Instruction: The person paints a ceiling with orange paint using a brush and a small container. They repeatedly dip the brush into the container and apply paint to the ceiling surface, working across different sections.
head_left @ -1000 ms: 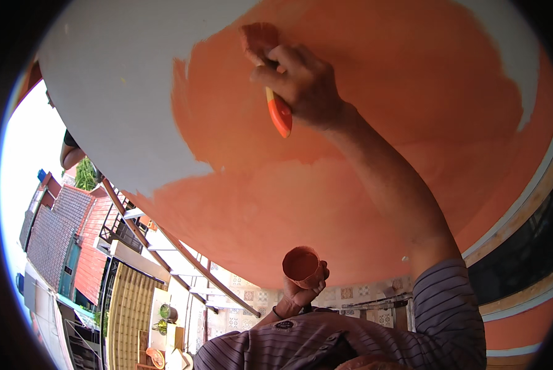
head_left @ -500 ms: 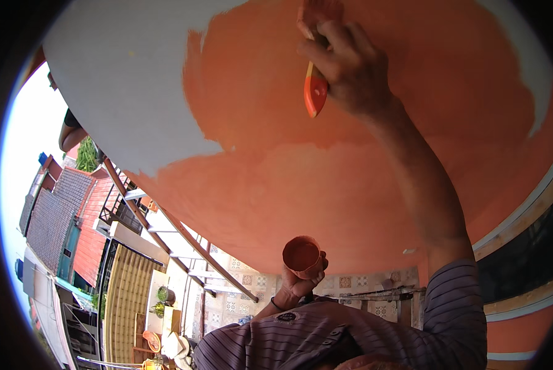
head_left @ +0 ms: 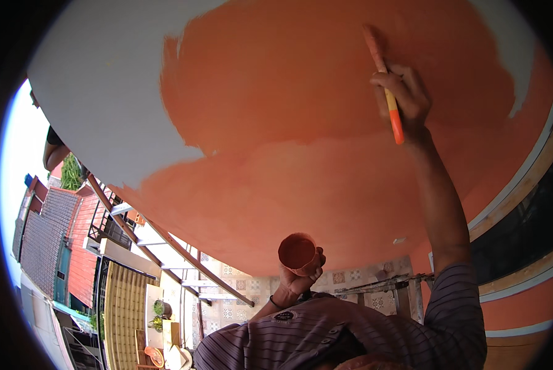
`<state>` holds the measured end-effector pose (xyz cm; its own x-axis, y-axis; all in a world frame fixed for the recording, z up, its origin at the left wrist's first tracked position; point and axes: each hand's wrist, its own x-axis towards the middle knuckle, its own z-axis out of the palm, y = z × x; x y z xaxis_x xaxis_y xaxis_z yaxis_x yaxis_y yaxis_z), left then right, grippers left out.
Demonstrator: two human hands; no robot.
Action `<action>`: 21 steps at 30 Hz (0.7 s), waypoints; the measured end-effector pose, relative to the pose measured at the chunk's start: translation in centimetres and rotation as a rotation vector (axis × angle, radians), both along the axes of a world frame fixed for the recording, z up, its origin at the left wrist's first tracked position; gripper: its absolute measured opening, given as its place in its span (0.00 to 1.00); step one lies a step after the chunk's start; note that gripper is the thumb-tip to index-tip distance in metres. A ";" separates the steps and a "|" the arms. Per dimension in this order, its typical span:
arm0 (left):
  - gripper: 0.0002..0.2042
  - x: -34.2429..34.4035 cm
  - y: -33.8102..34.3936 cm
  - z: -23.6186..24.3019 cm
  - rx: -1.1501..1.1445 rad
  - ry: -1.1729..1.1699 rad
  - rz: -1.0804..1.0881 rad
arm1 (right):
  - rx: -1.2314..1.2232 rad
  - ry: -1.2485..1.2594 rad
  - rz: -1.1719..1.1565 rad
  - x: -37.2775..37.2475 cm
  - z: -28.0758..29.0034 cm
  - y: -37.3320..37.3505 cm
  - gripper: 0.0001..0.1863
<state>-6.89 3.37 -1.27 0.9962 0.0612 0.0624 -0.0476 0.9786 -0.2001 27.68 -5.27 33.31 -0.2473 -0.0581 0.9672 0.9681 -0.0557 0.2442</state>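
My right hand (head_left: 406, 92) grips a paintbrush (head_left: 393, 114) with an orange-tipped wooden handle, its paint-stained bristles up against a big wall surface. The surface carries a broad darker orange patch (head_left: 270, 74), a paler orange band (head_left: 258, 191) and bare grey-white areas (head_left: 98, 105) at the left and top right. My left hand (head_left: 302, 274) holds a small round cup (head_left: 297, 253) of orange paint low in front of my striped shirt, its fingers wrapped round the side.
A ladder (head_left: 184, 253) leans at the lower left, with a co-worker's leg (head_left: 54, 148) near its top. Rooftops (head_left: 57, 219) and a railing lie beyond. Below are a patterned tile floor (head_left: 233, 274) and wooden rails (head_left: 400, 290); a dark, curved window (head_left: 523, 222) is at the right.
My right hand has moved rightward along the surface and turned, so the brush now shows edge-on and slanted. The cup in my left hand stays low, shifted slightly up in view.
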 end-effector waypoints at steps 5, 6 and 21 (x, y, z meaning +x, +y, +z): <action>0.28 1.1 -0.3 0.3 0.057 -0.008 -0.043 | -0.560 0.162 0.200 0.4 -3.2 -2.9 0.10; 0.28 1.2 -0.2 0.4 0.039 -0.007 -0.062 | -0.387 0.254 0.267 2.5 -1.3 -4.7 0.08; 0.28 2.9 -1.2 1.6 0.086 0.017 -0.135 | -0.298 0.043 0.273 -0.9 4.1 -1.6 0.09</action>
